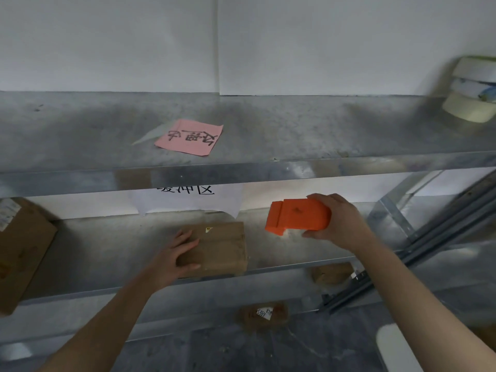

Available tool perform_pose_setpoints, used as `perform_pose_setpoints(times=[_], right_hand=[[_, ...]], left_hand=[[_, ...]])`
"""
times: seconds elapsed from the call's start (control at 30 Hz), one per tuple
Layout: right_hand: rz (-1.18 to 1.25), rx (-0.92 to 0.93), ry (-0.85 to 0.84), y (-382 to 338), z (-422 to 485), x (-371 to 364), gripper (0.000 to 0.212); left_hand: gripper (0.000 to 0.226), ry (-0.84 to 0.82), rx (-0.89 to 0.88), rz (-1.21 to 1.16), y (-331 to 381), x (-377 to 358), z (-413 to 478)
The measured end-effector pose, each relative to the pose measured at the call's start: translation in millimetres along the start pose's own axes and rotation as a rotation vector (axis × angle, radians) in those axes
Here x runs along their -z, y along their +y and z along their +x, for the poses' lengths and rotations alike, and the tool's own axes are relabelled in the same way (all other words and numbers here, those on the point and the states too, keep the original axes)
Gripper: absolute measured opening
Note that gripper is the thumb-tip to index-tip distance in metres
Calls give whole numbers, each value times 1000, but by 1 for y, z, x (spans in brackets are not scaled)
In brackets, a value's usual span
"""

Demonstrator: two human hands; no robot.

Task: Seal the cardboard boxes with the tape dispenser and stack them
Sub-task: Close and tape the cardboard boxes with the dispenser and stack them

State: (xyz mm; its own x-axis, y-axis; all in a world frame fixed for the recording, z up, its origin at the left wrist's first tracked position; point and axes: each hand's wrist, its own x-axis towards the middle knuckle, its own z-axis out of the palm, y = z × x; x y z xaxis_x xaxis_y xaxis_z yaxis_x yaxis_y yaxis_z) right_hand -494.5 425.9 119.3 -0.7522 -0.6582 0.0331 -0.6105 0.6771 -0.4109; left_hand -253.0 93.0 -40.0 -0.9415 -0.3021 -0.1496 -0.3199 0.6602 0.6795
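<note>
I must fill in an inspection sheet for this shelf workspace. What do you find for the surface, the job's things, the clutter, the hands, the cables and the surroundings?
Surface: grey metal middle shelf, dull and marked.
Job's things: small cardboard box lies on it; orange tape dispenser is in the air to its right, apart from it; larger box at the left edge.
Clutter: pink note and blurred stack of rolls on the upper shelf; white paper sign hangs below its front edge.
Hands: left hand grips the small cardboard box's left end; right hand grips the tape dispenser.
Cables: nothing seen.
Surroundings: white wall; another box lower down; metal rails at right.
</note>
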Motion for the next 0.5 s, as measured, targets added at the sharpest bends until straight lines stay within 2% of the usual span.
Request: perform_pose_setpoints(times=[0.17, 0.23, 0.33, 0.4, 0.47, 0.5], right_hand=[[43, 147, -56, -61, 4, 16, 95], [94, 191, -74, -86, 5, 14, 93], [162, 239, -100, -118, 7, 7, 91], [211, 255, -131, -134, 8, 0, 90], [260, 266, -162, -147, 9, -7, 88], [282, 275, -172, -152, 9, -10, 87]], left_hand=[[49, -26, 54, 33, 17, 9, 2], [41, 24, 58, -39, 27, 15, -2], [32, 231, 92, -342, 51, 24, -18], [47, 307, 225, -717, 71, 33, -28], [77, 190, 329, -1107, 74, 40, -31], [85, 98, 358, -1256, 75, 45, -34]])
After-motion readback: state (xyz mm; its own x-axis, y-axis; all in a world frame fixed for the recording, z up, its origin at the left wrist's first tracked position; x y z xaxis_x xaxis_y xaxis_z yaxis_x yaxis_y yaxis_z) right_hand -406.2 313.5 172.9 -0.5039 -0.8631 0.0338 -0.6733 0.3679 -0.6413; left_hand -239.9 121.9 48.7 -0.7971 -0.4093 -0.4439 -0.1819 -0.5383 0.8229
